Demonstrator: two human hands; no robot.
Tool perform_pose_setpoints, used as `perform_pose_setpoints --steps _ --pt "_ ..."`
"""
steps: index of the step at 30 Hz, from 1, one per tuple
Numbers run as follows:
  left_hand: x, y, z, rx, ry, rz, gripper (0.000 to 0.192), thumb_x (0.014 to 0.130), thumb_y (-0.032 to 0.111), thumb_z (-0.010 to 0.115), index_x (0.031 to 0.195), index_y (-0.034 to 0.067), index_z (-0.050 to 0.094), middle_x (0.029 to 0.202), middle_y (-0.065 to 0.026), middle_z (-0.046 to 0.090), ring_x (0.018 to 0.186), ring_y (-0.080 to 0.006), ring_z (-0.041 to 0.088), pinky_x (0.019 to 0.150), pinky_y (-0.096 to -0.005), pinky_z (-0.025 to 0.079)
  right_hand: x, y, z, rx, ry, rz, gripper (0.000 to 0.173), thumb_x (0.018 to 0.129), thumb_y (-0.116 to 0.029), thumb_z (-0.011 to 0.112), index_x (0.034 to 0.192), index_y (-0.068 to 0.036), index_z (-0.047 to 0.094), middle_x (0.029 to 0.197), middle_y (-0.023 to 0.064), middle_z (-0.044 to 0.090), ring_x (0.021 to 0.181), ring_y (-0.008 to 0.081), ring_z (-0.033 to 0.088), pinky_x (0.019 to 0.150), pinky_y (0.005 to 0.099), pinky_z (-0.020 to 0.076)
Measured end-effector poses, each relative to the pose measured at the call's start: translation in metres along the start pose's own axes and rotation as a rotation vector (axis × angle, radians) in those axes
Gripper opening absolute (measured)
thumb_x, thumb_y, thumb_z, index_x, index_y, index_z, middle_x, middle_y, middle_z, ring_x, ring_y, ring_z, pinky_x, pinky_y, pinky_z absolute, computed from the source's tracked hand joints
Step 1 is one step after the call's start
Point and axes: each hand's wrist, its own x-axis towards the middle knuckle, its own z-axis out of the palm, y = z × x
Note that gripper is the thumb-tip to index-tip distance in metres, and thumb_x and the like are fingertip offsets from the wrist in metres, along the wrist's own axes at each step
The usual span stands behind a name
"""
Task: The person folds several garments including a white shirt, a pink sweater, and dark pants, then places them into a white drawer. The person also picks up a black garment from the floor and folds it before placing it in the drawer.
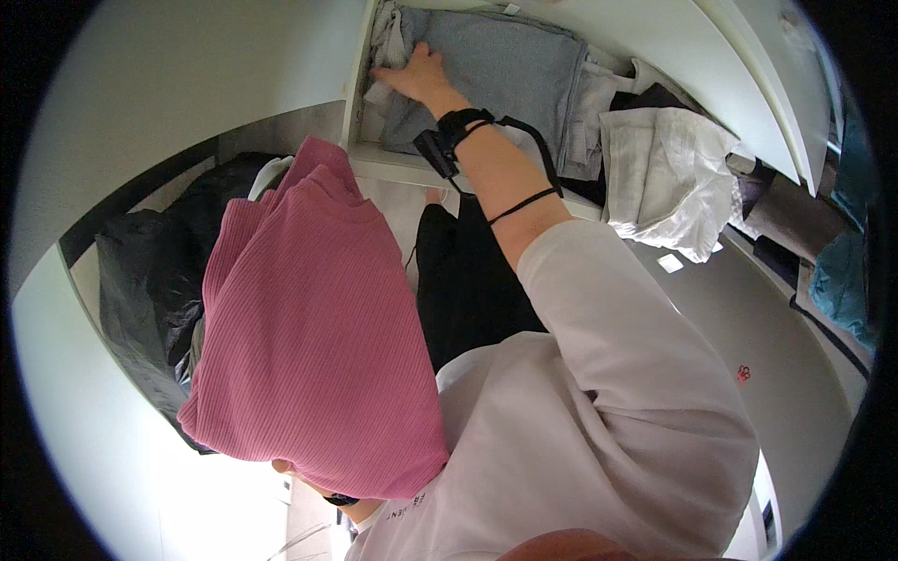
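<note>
A folded pink ribbed sweater rests on my left arm, in front of my body. Only a little of my left hand shows, beneath the sweater's lower edge; its other fingers are hidden. My right hand reaches into a white drawer, fingers spread, over the left end of a folded grey garment. Close to those fingertips, pale ribbed clothing is tucked against the drawer's left side. Whether the fingertips press on the cloth is hard to tell.
Folded off-white cloth hangs over the drawer's front at right. A black plastic bag stands on the left. Brown and teal textiles lie at far right. A strapped black device with a cable sits on my right wrist.
</note>
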Motion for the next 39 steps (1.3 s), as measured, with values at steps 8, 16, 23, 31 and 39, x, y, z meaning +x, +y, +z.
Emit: perform_pose_setpoints --steps 8,16,23,31,39 --pt "-0.075 0.129 0.114 0.023 -0.462 0.401 0.064 0.077 0.039 0.068 0.121 -0.003 0.051 0.111 -0.0187 0.059 0.089 -0.0255 0.060 0.074 -0.0363 0.049 -0.187 -0.039 -0.151 0.508 -0.613 -0.113 0.075 0.086 -0.058 0.057 0.145 -0.015 0.041 0.150 0.0127 0.037 0.138 0.0326 0.032 0.108 0.0447 0.0352" --pt "-0.216 0.212 0.288 0.220 -1.161 0.688 0.052 0.077 0.006 0.076 0.123 -0.005 0.053 0.115 -0.0105 0.063 0.101 -0.0184 0.060 0.090 -0.0307 0.047 -0.240 -0.050 -0.147 1.302 -0.889 -0.145 0.059 0.102 -0.041 0.043 0.148 -0.005 0.034 0.149 0.0083 0.040 0.132 0.0193 0.044 0.108 0.0366 0.0395" --pt "-0.221 0.127 0.458 0.661 -1.046 1.270 0.061 0.069 0.036 0.080 0.108 -0.004 0.058 0.088 -0.0172 0.068 0.085 -0.0331 0.067 0.077 -0.0376 0.052 -0.127 0.052 -0.171 1.156 -0.737 -0.059 0.047 0.100 -0.035 0.048 0.137 -0.006 0.049 0.131 0.0065 0.059 0.113 0.0197 0.060 0.099 0.0367 0.0474" --pt "-0.224 -0.075 0.593 1.013 -1.435 1.190 0.039 0.082 0.027 0.063 0.111 0.000 0.061 0.111 -0.0224 0.059 0.107 -0.0395 0.057 0.092 -0.0438 0.048 -0.105 0.198 -0.252 0.890 -0.067 0.362 0.102 0.077 -0.063 0.069 0.150 -0.004 0.028 0.144 0.0232 0.042 0.134 0.0316 0.040 0.108 0.0370 0.0335" --pt "-0.103 0.076 0.553 0.737 -0.609 1.528 0.029 0.082 0.009 0.062 0.110 0.004 0.060 0.112 -0.0171 0.059 0.107 -0.0354 0.055 0.093 -0.0412 0.044 -0.063 0.181 -0.196 0.233 0.257 0.254 0.117 0.051 -0.061 0.086 0.130 0.014 0.044 0.128 0.0313 0.054 0.122 0.0358 0.054 0.100 0.0372 0.0438"
